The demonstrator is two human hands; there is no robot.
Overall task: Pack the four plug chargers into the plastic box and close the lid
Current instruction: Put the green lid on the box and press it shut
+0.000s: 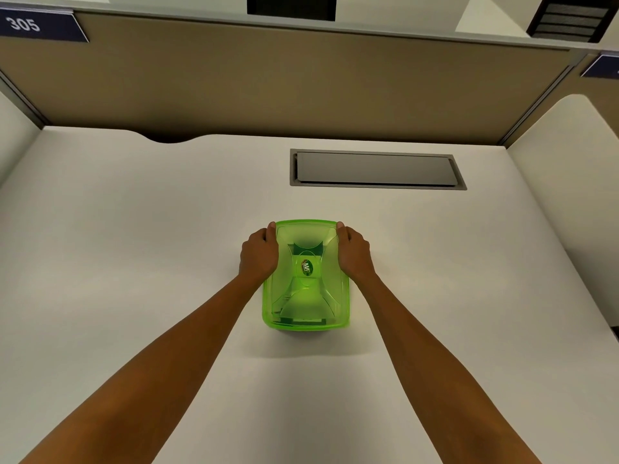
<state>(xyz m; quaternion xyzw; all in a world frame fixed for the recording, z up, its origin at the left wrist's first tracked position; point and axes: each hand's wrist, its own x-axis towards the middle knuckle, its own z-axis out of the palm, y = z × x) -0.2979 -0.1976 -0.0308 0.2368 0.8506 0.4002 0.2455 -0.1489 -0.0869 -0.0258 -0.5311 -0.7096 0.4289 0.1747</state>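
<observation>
A translucent green plastic box stands on the white desk in the middle of the view, with its green lid lying on top. A small oval label sits at the lid's centre. My left hand grips the box's left side near the far corner, fingers curled over the rim. My right hand grips the right side in the same way. Dark shapes show faintly through the lid; no plug charger can be made out.
A grey rectangular cable hatch is set into the desk behind the box. A beige partition wall closes the desk's far side, with a "305" sign at upper left. Side panels stand at both ends.
</observation>
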